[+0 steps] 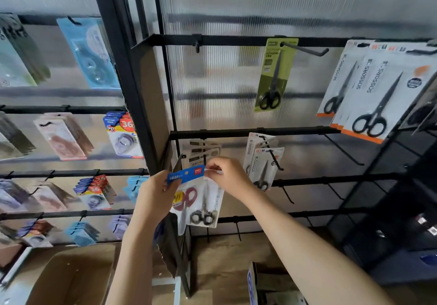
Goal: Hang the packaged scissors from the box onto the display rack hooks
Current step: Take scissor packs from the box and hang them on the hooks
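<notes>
Matt black metal rack (236,40), ribbed translucent plastic panel (236,4) — glossy plastic-fronted scissors pack (201,200), brown cardboard box (71,278)

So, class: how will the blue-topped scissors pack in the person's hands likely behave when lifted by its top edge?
The blue-topped scissors pack probably hangs bottom-heavy, its scissors sitting low. It likely flexes, being a thin card and clear pouch. Both hands, left hand and right hand, pinch its top, suggesting it is light.

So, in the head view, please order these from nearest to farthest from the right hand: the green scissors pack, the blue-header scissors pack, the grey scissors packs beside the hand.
From the right hand:
1. Blue-header scissors pack, held by both hands, at its left.
2. Grey scissors packs, just right of it, hanging on a lower hook.
3. Green scissors pack, high up on the upper rail.
</notes>
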Demonstrator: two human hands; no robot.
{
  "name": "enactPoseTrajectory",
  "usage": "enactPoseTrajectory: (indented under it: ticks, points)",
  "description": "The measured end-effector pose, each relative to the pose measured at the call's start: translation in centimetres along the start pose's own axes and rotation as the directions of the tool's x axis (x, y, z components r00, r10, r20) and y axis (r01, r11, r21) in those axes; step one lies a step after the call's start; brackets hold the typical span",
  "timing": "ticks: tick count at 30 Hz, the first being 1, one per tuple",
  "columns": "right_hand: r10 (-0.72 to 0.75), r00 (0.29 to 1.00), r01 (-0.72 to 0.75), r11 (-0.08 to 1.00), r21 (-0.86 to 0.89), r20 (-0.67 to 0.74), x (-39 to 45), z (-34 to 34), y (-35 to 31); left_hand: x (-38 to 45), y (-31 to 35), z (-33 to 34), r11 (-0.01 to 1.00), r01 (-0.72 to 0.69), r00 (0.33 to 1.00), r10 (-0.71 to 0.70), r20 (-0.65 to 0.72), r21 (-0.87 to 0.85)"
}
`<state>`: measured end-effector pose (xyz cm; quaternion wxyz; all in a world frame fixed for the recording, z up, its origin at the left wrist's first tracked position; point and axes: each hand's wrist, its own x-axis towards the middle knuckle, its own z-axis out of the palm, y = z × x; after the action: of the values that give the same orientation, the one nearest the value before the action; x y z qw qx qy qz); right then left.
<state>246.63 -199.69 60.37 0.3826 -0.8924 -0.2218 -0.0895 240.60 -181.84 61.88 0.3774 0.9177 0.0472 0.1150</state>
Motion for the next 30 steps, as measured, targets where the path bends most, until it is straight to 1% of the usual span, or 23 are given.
enactPoseTrajectory:
  ticks: [6,14,20,24,30]
  points:
    - [0.036,0.999,-0.039,0.994,0.104,0.027,0.4,-0.1,0.1,-0.1,-0.2,-0.1,1.0,-0.008,1.0,0.008,0.012,0.007]
    - [0.07,0.995,-0.075,0.995,0.069,0.071,1.0,-0.5,-0.1,0.1,-0.4,-0.2,0.999,-0.031,0.999,0.03,0.039,0.016]
    - [0.134,0.987,-0.136,0.99,0.019,0.092,2.6,0.0,0.3,0.6,-0.2,0.1,0.998,-0.041,0.998,0.039,0.053,0.043]
    - [0.125,0.989,-0.125,0.992,-0.013,0.081,3.6,0.6,0.8,0.8,-0.1,0.3,0.997,-0.045,0.998,0.042,0.052,0.063]
    - [0.042,0.999,-0.042,0.975,-0.217,-0.003,3.3,0.9,2.5,1.2,-0.2,0.7,0.996,-0.028,0.997,0.021,0.073,0.088]
